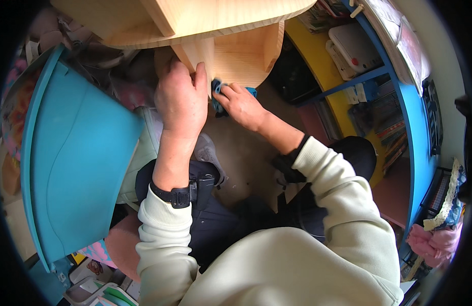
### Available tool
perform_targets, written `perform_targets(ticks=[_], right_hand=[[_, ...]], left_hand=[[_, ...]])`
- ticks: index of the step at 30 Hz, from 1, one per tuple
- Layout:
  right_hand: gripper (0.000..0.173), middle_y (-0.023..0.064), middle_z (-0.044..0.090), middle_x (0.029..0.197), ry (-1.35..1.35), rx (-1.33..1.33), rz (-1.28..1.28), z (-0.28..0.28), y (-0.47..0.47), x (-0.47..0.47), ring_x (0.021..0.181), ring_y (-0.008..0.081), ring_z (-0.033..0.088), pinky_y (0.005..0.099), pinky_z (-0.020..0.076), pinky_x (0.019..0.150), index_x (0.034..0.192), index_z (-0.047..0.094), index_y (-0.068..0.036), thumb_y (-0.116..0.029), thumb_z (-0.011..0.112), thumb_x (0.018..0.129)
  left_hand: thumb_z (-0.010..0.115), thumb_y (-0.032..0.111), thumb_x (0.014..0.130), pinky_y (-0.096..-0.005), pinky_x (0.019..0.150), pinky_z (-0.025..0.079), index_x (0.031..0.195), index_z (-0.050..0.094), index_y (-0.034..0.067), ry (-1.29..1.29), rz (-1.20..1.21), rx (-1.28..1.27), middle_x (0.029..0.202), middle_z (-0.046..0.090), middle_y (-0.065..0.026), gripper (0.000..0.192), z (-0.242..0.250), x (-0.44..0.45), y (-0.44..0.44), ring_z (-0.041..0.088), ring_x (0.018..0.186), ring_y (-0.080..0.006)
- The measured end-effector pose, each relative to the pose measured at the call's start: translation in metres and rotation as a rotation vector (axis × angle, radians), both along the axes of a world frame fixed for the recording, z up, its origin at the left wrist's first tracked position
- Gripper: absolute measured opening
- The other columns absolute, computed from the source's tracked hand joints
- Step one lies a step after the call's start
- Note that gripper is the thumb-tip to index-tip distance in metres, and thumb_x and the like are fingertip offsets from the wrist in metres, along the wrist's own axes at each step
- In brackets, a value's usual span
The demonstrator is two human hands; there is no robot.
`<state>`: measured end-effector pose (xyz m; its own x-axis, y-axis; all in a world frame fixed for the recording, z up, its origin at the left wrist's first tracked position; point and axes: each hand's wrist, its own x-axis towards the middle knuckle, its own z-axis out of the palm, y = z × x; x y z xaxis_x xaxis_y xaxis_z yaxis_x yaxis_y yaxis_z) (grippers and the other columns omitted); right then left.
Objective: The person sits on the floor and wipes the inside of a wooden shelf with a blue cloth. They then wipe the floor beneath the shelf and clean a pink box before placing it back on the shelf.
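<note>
A light wooden shelf unit [236, 49] with rounded boards fills the top middle of the view. My left hand [182, 93] grips the edge of its upright panel from the left, thumb on the near side and fingers partly hidden behind. Lower and to the right, my right hand [241, 105] holds a bunched dark blue cloth [219, 87] against the shelf near the foot of that upright. Part of the cloth shows beyond and below my fingers.
A large turquoise plastic bin [83, 153] stands close on the left. At the right is a blue and yellow shelf [415, 145] with books and boxes. Bags lie behind the bin, and a pink cloth [434, 243] hangs at the far right. A shoe [209, 153] rests on the floor below.
</note>
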<state>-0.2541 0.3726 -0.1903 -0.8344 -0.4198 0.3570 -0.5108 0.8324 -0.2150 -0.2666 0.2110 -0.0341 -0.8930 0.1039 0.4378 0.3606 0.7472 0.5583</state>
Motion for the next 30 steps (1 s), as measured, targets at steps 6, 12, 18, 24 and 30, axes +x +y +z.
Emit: perform_targets(ticks=[6, 12, 18, 24, 30], right_hand=[[0.020, 0.0099, 0.058, 0.101, -0.082, 0.412, -0.494, 0.031, 0.035, -0.010, 0.094, 0.0272, 0.056, 0.0357, 0.0529, 0.072, 0.097, 0.069, -0.003, -0.012, 0.061, 0.082], [0.028, 0.0256, 0.065, 0.115, -0.991, 0.176, -0.139, 0.054, 0.012, 0.056, 0.109, 0.0363, 0.065, 0.0445, 0.0531, 0.092, 0.104, 0.070, 0.000, -0.008, 0.055, 0.081], [0.034, 0.0105, 0.066, 0.104, -0.256, -1.443, -0.271, 0.153, 0.014, 0.044, 0.095, 0.0186, 0.065, 0.0316, 0.0544, 0.085, 0.121, 0.055, 0.002, 0.000, 0.053, 0.088], [0.064, 0.0252, 0.046, 0.118, 0.215, -0.862, -0.440, 0.187, -0.037, 0.023, 0.114, 0.0449, 0.044, 0.0526, 0.0318, 0.103, 0.129, 0.038, 0.004, -0.017, 0.075, 0.081], [0.056, 0.0241, 0.052, 0.114, 0.373, -0.648, -0.577, 0.095, -0.021, 0.020, 0.105, 0.0429, 0.053, 0.0475, 0.0453, 0.089, 0.124, 0.043, 0.002, -0.013, 0.077, 0.081]], left_hand=[[0.068, 0.028, 0.089, -0.0514, 0.071, 0.053, 0.094, 0.057, 0.000, -0.008, -0.010, -0.076, 0.091, 0.064, -0.0220, 0.031, -0.001, 0.007, 0.006, 0.064, 0.081, -0.0434], [0.059, 0.006, 0.085, -0.0436, 0.074, 0.054, 0.102, 0.060, 0.000, -0.120, -0.219, 0.163, 0.089, 0.066, -0.0189, 0.018, 0.001, 0.016, 0.007, 0.066, 0.084, -0.0362], [0.046, -0.007, 0.081, -0.0333, 0.081, 0.054, 0.119, 0.059, -0.002, -0.302, -0.460, 0.340, 0.104, 0.069, -0.0189, 0.041, 0.008, 0.023, -0.003, 0.068, 0.092, -0.0264], [0.045, -0.010, 0.080, -0.0336, 0.101, 0.044, 0.122, 0.057, -0.007, -0.534, -0.667, 0.261, 0.114, 0.068, -0.0169, 0.043, 0.008, 0.017, -0.009, 0.060, 0.112, -0.0224], [0.041, -0.012, 0.084, -0.0328, 0.086, 0.053, 0.120, 0.057, -0.005, -0.381, -0.219, 0.622, 0.105, 0.069, -0.0161, 0.041, 0.005, 0.004, -0.026, 0.067, 0.099, -0.0205]])
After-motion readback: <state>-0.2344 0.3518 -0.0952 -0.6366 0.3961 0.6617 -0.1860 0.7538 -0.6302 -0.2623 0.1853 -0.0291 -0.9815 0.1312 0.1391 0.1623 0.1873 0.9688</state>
